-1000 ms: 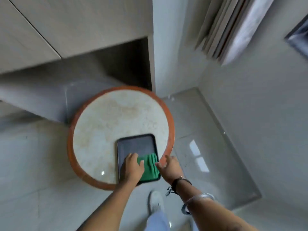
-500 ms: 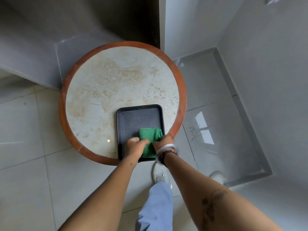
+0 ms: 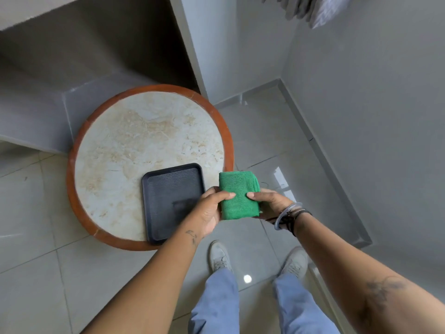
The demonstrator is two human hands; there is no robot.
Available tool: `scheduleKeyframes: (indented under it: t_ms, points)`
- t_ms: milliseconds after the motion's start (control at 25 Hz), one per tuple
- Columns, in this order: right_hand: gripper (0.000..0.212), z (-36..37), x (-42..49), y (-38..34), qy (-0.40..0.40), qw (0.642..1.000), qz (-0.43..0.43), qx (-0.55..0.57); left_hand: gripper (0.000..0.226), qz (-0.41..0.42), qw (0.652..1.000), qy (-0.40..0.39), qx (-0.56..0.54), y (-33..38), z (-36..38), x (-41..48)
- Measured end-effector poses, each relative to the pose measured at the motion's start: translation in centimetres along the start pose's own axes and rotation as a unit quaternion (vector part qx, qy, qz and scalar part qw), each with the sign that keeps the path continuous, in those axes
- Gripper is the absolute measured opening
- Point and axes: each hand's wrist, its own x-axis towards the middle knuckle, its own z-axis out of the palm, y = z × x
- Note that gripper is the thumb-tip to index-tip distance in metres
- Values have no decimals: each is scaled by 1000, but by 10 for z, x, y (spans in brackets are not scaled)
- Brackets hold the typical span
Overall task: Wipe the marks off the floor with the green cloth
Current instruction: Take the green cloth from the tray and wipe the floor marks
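A folded green cloth [image 3: 238, 196] is held up in the air between both hands, just right of the round table's edge. My left hand [image 3: 209, 210] grips its left side with the thumb on top. My right hand [image 3: 269, 201] grips its right side. On the glossy grey floor [image 3: 277, 131] behind the cloth, a bit of a dark scribbled mark [image 3: 264, 183] peeks out at the cloth's right edge; the rest of it is hidden.
A round marble-topped table [image 3: 149, 141] with an orange-brown rim stands at centre left, with a black tray [image 3: 172, 198] on its near side. Grey walls enclose the floor corner at right. My two shoes [image 3: 220, 256] stand below the hands.
Both hands have lifted the green cloth out of the black tray and carried it to the right, off the table. The tray now holds nothing.
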Motion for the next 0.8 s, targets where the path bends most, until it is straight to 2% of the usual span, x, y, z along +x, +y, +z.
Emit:
scheduleKeyframes:
  t_ms: [120,240,320,360,400,480,520,560,600,640,720,800]
  points:
    - [54,-63,-6,-1,65,998,-11,-12,20,-33,998,26,56,-42,36,34]
    - [36,-129,9,8,169,982,6,-84,31,-49,985,42,159,-89,57,84]
    - [31,-177,32,14,287,940,-8,-186,45,-23,953,71,295,-116,53,127]
    - [28,-201,49,18,341,904,-15,-259,53,-2,919,79,385,-131,45,153]
    - [22,-224,67,22,382,856,-21,-347,60,26,867,83,490,-143,35,179]
    - [9,-273,111,37,435,728,-23,-530,72,82,731,70,674,-170,12,238]
    - [14,-297,138,44,450,660,-34,-601,79,103,686,70,716,-180,3,269]
    - [22,-319,168,53,453,608,-50,-650,87,108,667,81,733,-191,-5,302]
    - [32,-336,194,63,447,574,-67,-682,97,100,665,100,733,-203,-10,334]
    - [40,-353,225,76,427,556,-79,-709,108,85,665,115,733,-216,-16,371]
    - [49,-374,273,110,324,557,-39,-764,129,44,637,110,761,-243,-29,421]
    - [56,-390,304,159,213,541,71,-811,142,16,576,78,814,-268,-39,461]
